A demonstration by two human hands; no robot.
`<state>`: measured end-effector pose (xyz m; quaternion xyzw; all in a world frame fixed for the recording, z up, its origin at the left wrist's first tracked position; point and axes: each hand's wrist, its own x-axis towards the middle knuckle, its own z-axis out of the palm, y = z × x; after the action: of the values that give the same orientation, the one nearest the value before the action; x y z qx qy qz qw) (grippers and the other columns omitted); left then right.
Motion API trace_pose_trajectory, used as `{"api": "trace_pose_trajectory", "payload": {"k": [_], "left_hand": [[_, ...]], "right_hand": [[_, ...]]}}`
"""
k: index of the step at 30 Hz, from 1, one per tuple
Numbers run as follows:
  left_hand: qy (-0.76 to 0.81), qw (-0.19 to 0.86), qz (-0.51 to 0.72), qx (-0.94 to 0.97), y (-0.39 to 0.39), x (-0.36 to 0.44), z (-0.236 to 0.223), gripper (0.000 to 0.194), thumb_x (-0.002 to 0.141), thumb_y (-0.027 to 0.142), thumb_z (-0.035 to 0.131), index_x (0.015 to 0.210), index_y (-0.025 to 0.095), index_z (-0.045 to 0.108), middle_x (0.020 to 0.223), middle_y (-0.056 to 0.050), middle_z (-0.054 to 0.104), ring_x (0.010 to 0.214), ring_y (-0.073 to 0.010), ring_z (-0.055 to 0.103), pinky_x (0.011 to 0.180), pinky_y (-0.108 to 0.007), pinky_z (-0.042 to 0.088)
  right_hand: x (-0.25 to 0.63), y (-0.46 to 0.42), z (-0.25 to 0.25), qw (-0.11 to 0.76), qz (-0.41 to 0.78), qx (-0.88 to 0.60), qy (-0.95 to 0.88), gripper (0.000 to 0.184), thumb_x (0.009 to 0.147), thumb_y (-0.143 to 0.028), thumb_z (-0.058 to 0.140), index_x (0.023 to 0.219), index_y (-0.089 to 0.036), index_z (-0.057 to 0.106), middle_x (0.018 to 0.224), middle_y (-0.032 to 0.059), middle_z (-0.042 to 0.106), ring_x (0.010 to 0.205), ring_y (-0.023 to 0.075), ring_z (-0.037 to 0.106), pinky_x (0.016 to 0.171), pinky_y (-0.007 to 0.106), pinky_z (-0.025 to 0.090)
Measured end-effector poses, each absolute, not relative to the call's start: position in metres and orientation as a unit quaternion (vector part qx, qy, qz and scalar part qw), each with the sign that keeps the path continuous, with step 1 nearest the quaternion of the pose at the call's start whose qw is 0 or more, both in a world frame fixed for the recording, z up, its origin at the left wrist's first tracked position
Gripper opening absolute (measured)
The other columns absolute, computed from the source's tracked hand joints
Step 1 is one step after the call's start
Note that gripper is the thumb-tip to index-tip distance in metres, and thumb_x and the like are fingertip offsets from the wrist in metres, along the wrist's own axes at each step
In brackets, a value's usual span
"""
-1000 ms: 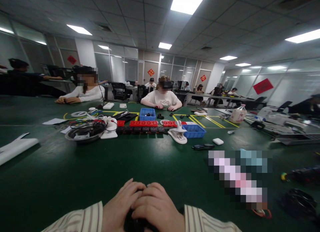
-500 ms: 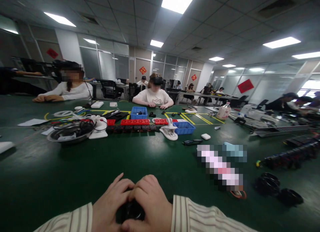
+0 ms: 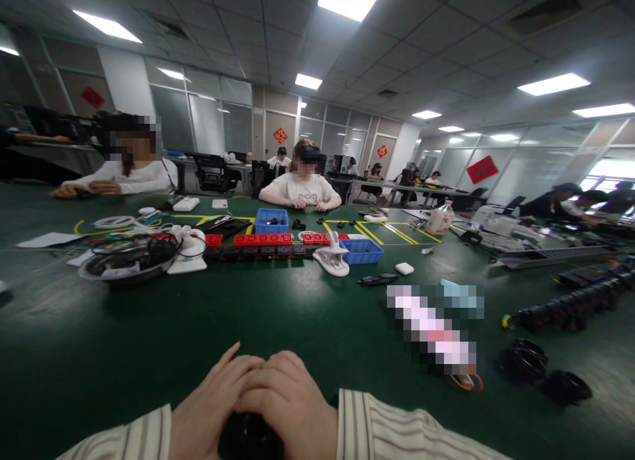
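A glossy black rounded object shows at the bottom of the view, close to my body; its kind I cannot make out. My left hand is curled around its left and far side, with one finger sticking up. Over its top and right side lies my right hand, fingers bent and overlapping the left ones. Both hands cover much of the object, and its lower end is cut off by the frame edge.
On the green table, a pixelated pink item and black ring-shaped parts lie to the right. Farther off are a metal bowl, red blocks, a white clip and blue bins. Co-workers sit opposite.
My right hand's fingers have shifted left over the top of the black object, closing the gap between my hands. The scene has moved slightly left in view.
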<state>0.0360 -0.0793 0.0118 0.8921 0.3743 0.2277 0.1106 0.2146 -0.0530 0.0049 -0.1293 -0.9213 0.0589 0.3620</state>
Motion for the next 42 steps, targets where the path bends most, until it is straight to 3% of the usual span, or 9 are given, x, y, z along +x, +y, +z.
{"api": "trace_pose_trajectory", "payload": {"k": [7, 9, 12, 17, 20, 24, 32, 37, 42], "left_hand": [[0.402, 0.192, 0.216, 0.869, -0.081, 0.042, 0.02, 0.044, 0.067, 0.049, 0.072, 0.102, 0.025, 0.058, 0.098, -0.002, 0.059, 0.094, -0.024, 0.056, 0.108, -0.057, 0.017], [0.393, 0.22, 0.212, 0.868, -0.079, 0.043, 0.026, 0.038, 0.065, 0.039, 0.072, 0.098, 0.025, 0.06, 0.097, -0.001, 0.059, 0.092, -0.0232, 0.056, 0.108, -0.056, 0.018], [0.377, 0.241, 0.206, 0.87, -0.074, 0.042, 0.031, 0.036, 0.058, 0.027, 0.074, 0.092, 0.023, 0.063, 0.097, -0.001, 0.056, 0.09, -0.0229, 0.054, 0.098, -0.044, 0.038], [0.372, 0.229, 0.203, 0.876, -0.07, 0.041, 0.026, 0.033, 0.051, 0.027, 0.078, 0.08, 0.022, 0.064, 0.093, 0.0, 0.054, 0.09, -0.0214, 0.054, 0.081, -0.031, 0.047], [0.378, 0.209, 0.208, 0.878, -0.072, 0.04, 0.024, 0.04, 0.053, 0.033, 0.077, 0.091, 0.024, 0.064, 0.101, -0.001, 0.056, 0.098, -0.0244, 0.053, 0.095, -0.042, 0.04], [0.413, 0.179, 0.225, 0.864, -0.079, 0.039, 0.024, 0.085, 0.054, 0.048, 0.075, 0.127, 0.018, 0.043, 0.123, -0.012, 0.051, 0.115, -0.033, 0.047, 0.106, -0.063, 0.013], [0.448, 0.146, 0.226, 0.853, -0.091, 0.041, 0.02, 0.046, 0.058, 0.047, 0.078, 0.093, 0.019, 0.065, 0.099, -0.006, 0.061, 0.097, -0.0266, 0.057, 0.105, -0.061, 0.018], [0.429, 0.152, 0.216, 0.864, -0.091, 0.035, 0.021, 0.048, 0.056, 0.046, 0.08, 0.097, 0.024, 0.067, 0.101, -0.004, 0.062, 0.097, -0.026, 0.057, 0.103, -0.056, 0.028], [0.432, 0.141, 0.198, 0.868, -0.091, 0.034, 0.028, 0.049, 0.058, 0.053, 0.075, 0.102, 0.033, 0.067, 0.109, -0.005, 0.06, 0.108, -0.032, 0.053, 0.099, -0.073, 0.003]], "right_hand": [[0.207, -0.049, -0.003, 0.409, 0.001, -0.221, -0.885, 0.062, 0.076, -0.079, 0.033, 0.078, -0.019, 0.045, 0.072, 0.001, 0.052, 0.066, 0.015, 0.046, 0.065, 0.032, 0.034], [0.209, -0.05, 0.004, 0.398, 0.004, -0.208, -0.893, 0.059, 0.083, -0.073, 0.026, 0.079, -0.018, 0.048, 0.073, 0.0021, 0.053, 0.067, 0.0157, 0.047, 0.064, 0.032, 0.035], [0.213, -0.054, 0.019, 0.4, 0.026, -0.164, -0.901, 0.047, 0.09, -0.058, 0.025, 0.085, -0.018, 0.051, 0.078, 0.0044, 0.057, 0.072, 0.0172, 0.048, 0.065, 0.031, 0.036], [0.215, -0.064, 0.037, 0.368, 0.062, -0.066, -0.925, 0.016, 0.077, -0.019, 0.037, 0.087, -0.02, 0.048, 0.086, 0.0022, 0.063, 0.084, 0.0171, 0.053, 0.074, 0.033, 0.038], [0.218, -0.07, 0.042, 0.361, 0.083, -0.067, -0.926, 0.026, 0.072, -0.017, 0.038, 0.096, -0.021, 0.048, 0.094, 0.002, 0.064, 0.093, 0.0187, 0.053, 0.087, 0.037, 0.036], [0.22, -0.076, 0.036, 0.382, 0.107, -0.196, -0.897, 0.031, 0.082, -0.034, 0.041, 0.11, -0.021, 0.047, 0.107, 0.0058, 0.057, 0.099, 0.0223, 0.05, 0.089, 0.041, 0.036], [0.213, -0.079, 0.027, 0.396, 0.1, -0.309, -0.859, 0.043, 0.084, -0.06, 0.044, 0.081, -0.017, 0.05, 0.081, 0.0063, 0.052, 0.077, 0.0221, 0.046, 0.069, 0.039, 0.038], [0.215, -0.085, 0.041, 0.366, 0.114, -0.249, -0.889, 0.025, 0.081, -0.041, 0.049, 0.085, -0.018, 0.056, 0.081, 0.0047, 0.058, 0.08, 0.0207, 0.049, 0.073, 0.036, 0.04], [0.221, -0.083, 0.042, 0.351, 0.138, -0.103, -0.921, 0.031, 0.078, -0.025, 0.039, 0.104, -0.023, 0.055, 0.103, 0.0014, 0.065, 0.104, 0.0221, 0.052, 0.094, 0.041, 0.034]]}}
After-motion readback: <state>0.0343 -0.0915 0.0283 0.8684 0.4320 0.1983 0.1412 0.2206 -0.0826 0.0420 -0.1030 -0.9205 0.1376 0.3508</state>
